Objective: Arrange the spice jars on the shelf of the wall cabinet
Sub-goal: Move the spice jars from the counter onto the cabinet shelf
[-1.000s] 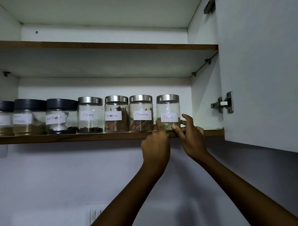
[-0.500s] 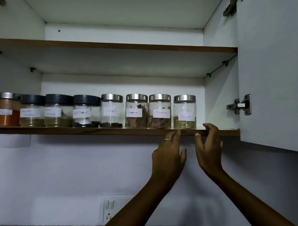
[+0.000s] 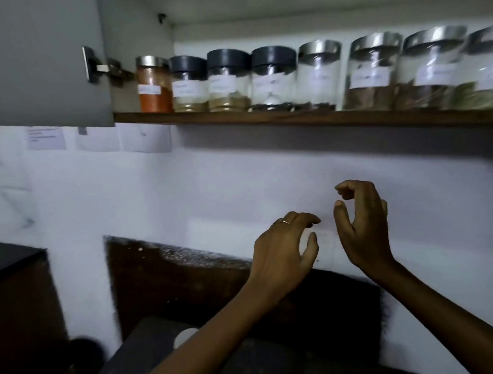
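White wall (image 3: 239,186) behind; eight blurred jars (image 3: 272,77), labels seemingly unreadable, line the shelf (image 3: 299,117); left hand (image 3: 282,253) and right hand (image 3: 362,228) hang empty, loosely curled, below.

Both hands have dropped away from the shelf edge (image 3: 299,118). The left hand (image 3: 285,250) and right hand (image 3: 362,223) now hang empty, fingers loosely curled, well below it, before the white wall (image 3: 211,185).
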A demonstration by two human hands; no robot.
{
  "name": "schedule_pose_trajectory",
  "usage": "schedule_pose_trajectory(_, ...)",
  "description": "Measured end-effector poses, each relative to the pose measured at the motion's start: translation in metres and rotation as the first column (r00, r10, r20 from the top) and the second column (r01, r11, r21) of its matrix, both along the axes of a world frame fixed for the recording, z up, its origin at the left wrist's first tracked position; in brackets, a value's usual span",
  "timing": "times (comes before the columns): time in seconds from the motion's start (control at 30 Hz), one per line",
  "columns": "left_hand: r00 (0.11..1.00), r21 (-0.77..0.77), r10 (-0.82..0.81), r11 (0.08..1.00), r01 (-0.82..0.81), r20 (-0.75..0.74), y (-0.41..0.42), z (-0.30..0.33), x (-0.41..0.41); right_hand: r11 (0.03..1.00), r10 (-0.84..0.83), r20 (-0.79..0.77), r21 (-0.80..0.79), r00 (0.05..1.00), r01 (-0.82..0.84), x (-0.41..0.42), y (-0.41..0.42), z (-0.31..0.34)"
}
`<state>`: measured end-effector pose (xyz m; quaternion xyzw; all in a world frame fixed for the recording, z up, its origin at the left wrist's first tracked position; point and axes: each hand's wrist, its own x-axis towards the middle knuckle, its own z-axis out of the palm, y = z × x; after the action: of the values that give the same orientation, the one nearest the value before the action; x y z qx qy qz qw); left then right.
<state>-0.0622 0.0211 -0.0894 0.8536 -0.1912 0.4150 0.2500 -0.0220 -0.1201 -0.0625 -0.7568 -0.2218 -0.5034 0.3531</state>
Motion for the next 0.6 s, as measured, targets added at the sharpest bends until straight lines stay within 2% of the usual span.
schedule_pose_trajectory(0.2,0.993,-0.101,0.045,0.993,-0.056,-0.108,0.115,-0.042,0.012,0.993,0.082,-0.097,-0.077,0.992,-0.090,0.005,0.117,-0.050)
schedule_pose_trajectory(0.33,0.976,-0.109,0.064,0.990,-0.088,-0.208,0.191,-0.095,0.022,0.986,0.077,-0.251,-0.126,0.965,-0.111,0.011,0.193,-0.111)
schedule_pose_trajectory(0.5,0.921,-0.115,0.052,0.988,-0.104,-0.386,0.255,-0.164,0.029,0.975,0.014,-0.450,-0.192,0.893,-0.112,0.011,0.247,-0.186)
schedule_pose_trajectory(0.6,0.862,-0.129,0.014,0.987,-0.092,-0.506,0.282,-0.206,0.037,0.970,-0.016,-0.576,-0.206,0.817,-0.126,0.010,0.268,-0.224)
